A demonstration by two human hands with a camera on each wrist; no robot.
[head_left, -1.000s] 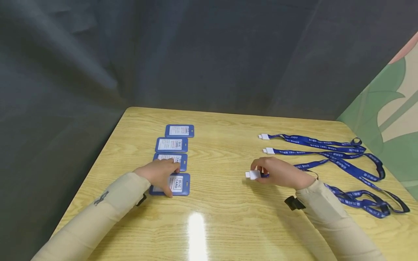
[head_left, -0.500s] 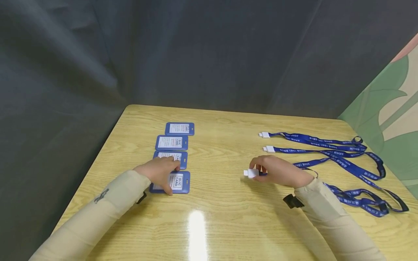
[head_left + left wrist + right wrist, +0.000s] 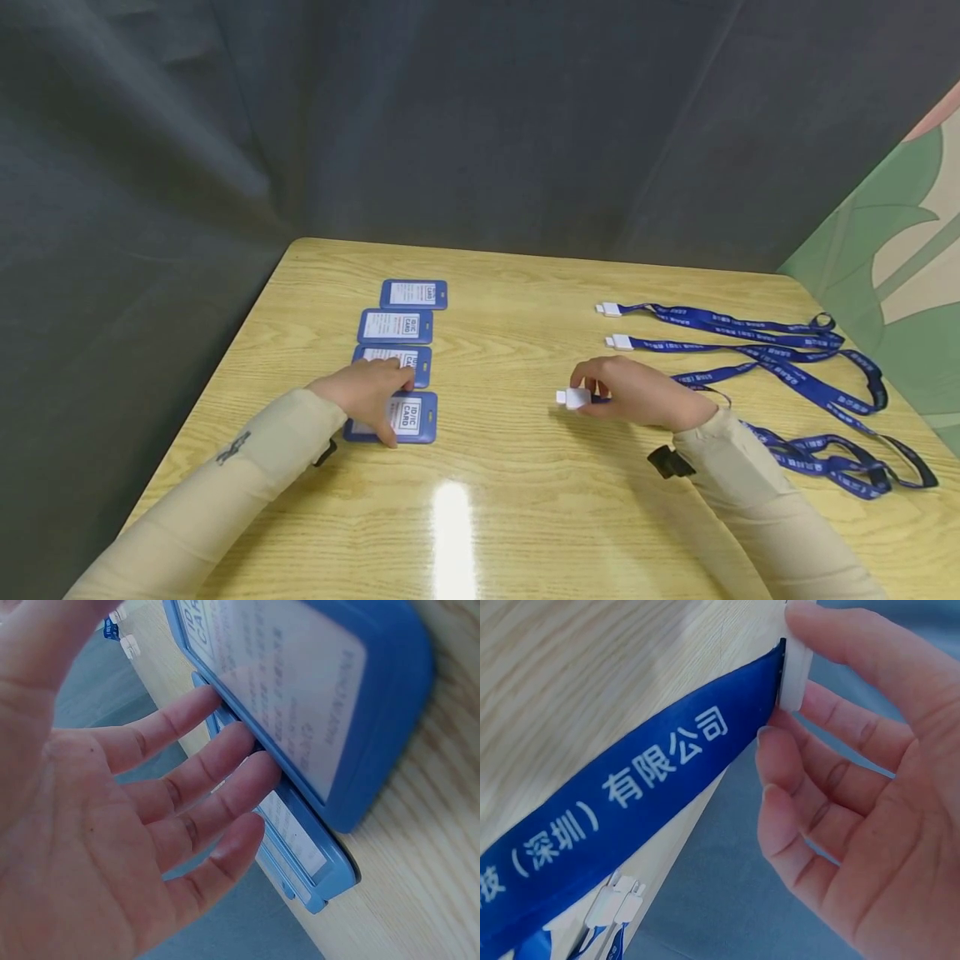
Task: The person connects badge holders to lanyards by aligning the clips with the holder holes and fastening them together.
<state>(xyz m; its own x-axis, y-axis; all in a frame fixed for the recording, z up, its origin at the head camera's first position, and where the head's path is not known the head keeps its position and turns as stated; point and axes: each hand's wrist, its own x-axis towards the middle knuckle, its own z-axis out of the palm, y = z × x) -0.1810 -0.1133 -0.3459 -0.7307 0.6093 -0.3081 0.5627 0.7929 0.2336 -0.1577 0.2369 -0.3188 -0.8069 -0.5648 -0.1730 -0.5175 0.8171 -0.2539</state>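
Observation:
Four-sided blue ID card holders lie in a column on the left of the table. My left hand (image 3: pixel 369 400) spans the nearest card holder (image 3: pixel 420 419), with the thumb at its near edge and the fingers along its far edge. In the left wrist view, the fingertips (image 3: pixel 262 769) touch that card holder's long edge (image 3: pixel 390 750). My right hand (image 3: pixel 637 392) pinches a blue lanyard by its white plastic clip (image 3: pixel 577 398), the clip's narrow end pointing left. In the right wrist view, the printed lanyard strap (image 3: pixel 645 780) runs away from the clip.
Further card holders (image 3: pixel 395 326) sit behind the left hand. On the right lie more blue lanyards (image 3: pixel 712 319) with white clips (image 3: pixel 619 342), their straps overlapping. The wooden table (image 3: pixel 495 517) ends at dark cloth (image 3: pixel 495 133) behind and on the left.
My right hand has shifted slightly left with the lanyard clip. The left hand stays at the nearest card holder; the view tilts a little.

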